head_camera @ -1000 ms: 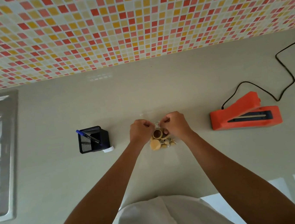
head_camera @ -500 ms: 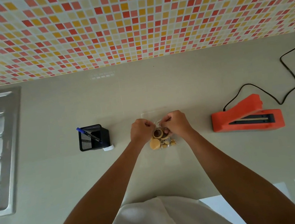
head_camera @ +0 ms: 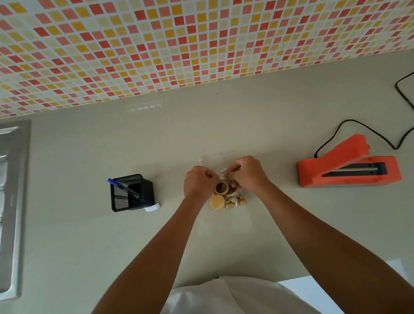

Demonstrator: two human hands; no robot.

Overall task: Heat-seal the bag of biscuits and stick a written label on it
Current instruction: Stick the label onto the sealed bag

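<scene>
A clear plastic bag (head_camera: 223, 174) of biscuits (head_camera: 217, 202) lies on the pale countertop (head_camera: 222, 119), about midway between its left and right ends and roughly midway from the wall edge to the front edge. The left hand (head_camera: 198, 183) and the right hand (head_camera: 248, 175) sit close together over it, both with fingers curled, each pinching the crinkled plastic just above the biscuits. The round tan biscuits are bunched at the end of the bag nearest the person, and the flat open end of the bag shows just past the knuckles, toward the wall.

Toward the right end of the countertop, well apart from the bag, rests an orange heat sealer (head_camera: 346, 169) with a dark strip along its front. A black cord (head_camera: 412, 107) loops from it back toward the far right corner.

To the left of the hands stands a black mesh pen holder (head_camera: 130, 194) with a blue pen (head_camera: 124, 188) leaning in it. A small white label (head_camera: 152, 207) lies touching the holder's near right corner.

A steel sink drainboard (head_camera: 0, 206) takes up the countertop's left end. Red, orange and yellow mosaic tiles (head_camera: 186, 30) cover the wall along the back edge. A white garment (head_camera: 230, 306) shows at the front edge.
</scene>
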